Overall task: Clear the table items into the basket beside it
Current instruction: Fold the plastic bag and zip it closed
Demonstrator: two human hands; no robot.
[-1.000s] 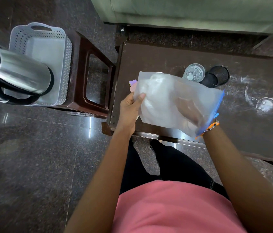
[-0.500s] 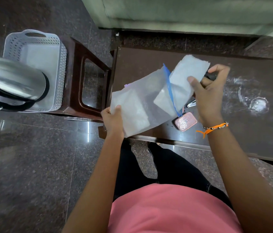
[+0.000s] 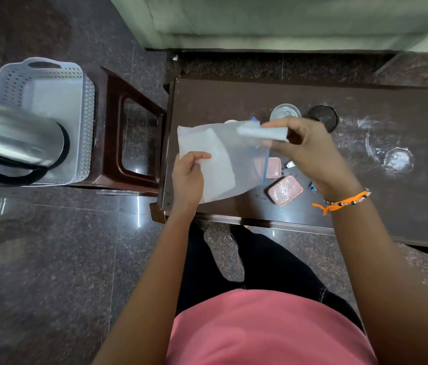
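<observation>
The dark tabletop [image 3: 365, 206] has things on it that need to go away, and the white basket [image 3: 86, 106] sits on a brown stool [image 3: 113, 143] just to its left, with a shiny kettle [image 3: 15, 138] in front of it; the basket looks like it has nothing from the tabletop in it, so the job seems to be near its start; the step right now is folding a clear plastic bag [image 3: 223, 164] with a blue zip edge, held up above the tabletop; the left hand [image 3: 188, 177] pinches the bag's near left side with its fingers curled on it; the right hand [image 3: 305, 151] grips the top part and bends it over; next, I think the bag needs to be carried left and dropped in the basket; a glass [image 3: 285, 111], a black lid [image 3: 323, 117] and two pink boxes [image 3: 285, 190] wait on the tabletop; I can see no words or labels to read.
</observation>
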